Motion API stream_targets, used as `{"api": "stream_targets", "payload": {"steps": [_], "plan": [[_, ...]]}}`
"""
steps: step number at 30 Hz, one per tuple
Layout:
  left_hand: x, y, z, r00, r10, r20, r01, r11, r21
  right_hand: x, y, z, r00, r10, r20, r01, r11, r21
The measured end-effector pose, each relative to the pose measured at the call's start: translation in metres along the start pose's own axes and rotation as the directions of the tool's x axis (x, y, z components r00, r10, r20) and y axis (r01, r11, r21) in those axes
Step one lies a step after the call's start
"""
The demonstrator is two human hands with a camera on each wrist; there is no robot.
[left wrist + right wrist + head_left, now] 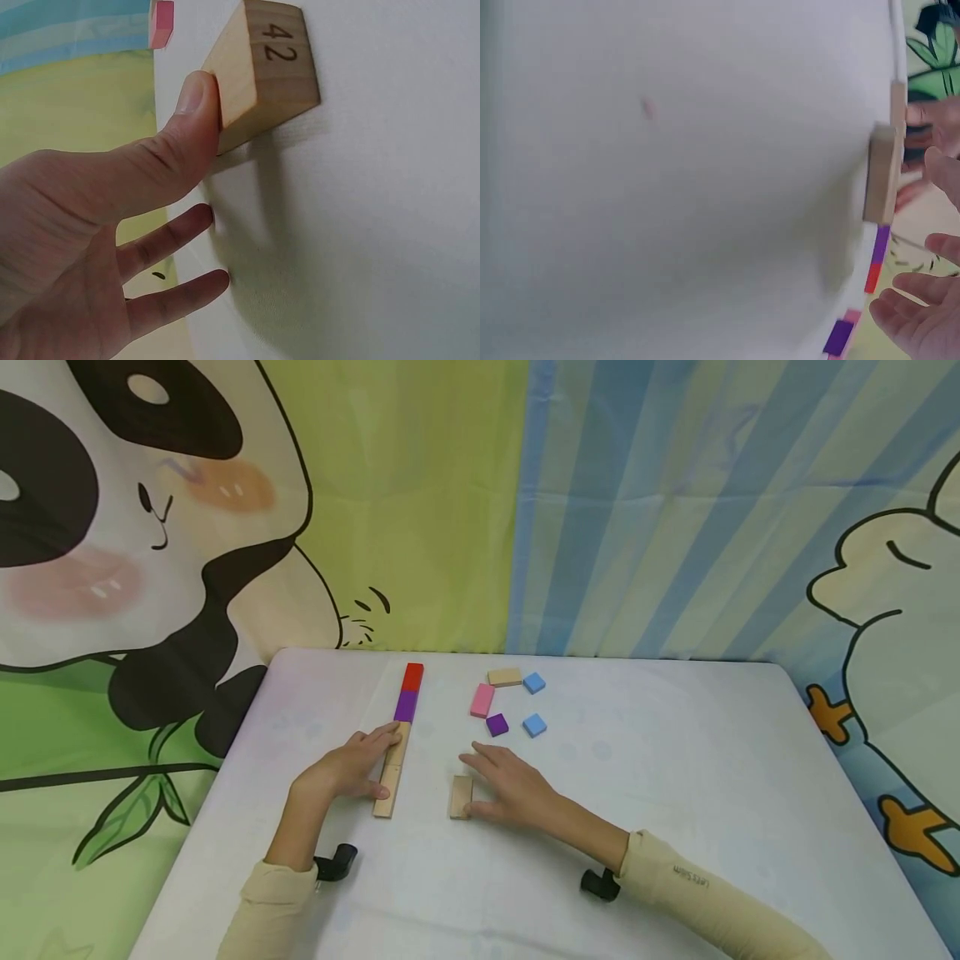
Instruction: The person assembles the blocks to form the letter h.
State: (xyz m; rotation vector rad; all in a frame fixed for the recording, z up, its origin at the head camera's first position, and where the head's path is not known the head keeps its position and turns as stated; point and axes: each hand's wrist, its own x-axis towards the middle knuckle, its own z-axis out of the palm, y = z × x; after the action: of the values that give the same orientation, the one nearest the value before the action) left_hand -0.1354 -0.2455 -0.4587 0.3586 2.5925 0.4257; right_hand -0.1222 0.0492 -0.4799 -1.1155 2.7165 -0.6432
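On the white table a straight row runs from a red block through a purple block to two plain wooden blocks. My left hand lies along the row's left side, its fingertips at the farther wooden block and its thumb at the nearer wooden block. In the left wrist view that thumb touches a wooden block marked 42, with other fingers extended. My right hand is spread beside a separate wooden block, thumb close to its right edge; contact is unclear.
Farther back lie a wooden block, a pink block, a small purple block and two small blue blocks. Behind the table hangs a cartoon-printed curtain. Black wrist cameras sit by both sleeves.
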Motion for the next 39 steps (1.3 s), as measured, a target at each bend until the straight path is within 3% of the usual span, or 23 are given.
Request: {"api": "stream_targets", "payload": {"steps": [14,24,31,39], "plan": [[0.000,0.001,0.001,1.000,0.002,-0.013,-0.002,1.000,0.011,0.014,0.018,-0.015,0.998,0.047,-0.043,-0.048,0.998,-0.031],[0.000,0.001,0.002,1.000,-0.008,-0.005,0.008,1.000,0.022,0.068,0.047,-0.040,0.982,0.188,-0.034,-0.190,0.978,-0.089],[0.001,-0.001,0.003,1.000,-0.008,0.006,0.008,1.000,0.021,0.101,0.059,-0.045,0.978,0.207,0.005,-0.202,0.962,-0.184],[-0.001,-0.002,0.002,1.000,-0.007,-0.007,0.007,1.000,0.014,0.117,0.067,-0.035,0.969,0.231,0.090,-0.203,0.947,-0.248]]}}
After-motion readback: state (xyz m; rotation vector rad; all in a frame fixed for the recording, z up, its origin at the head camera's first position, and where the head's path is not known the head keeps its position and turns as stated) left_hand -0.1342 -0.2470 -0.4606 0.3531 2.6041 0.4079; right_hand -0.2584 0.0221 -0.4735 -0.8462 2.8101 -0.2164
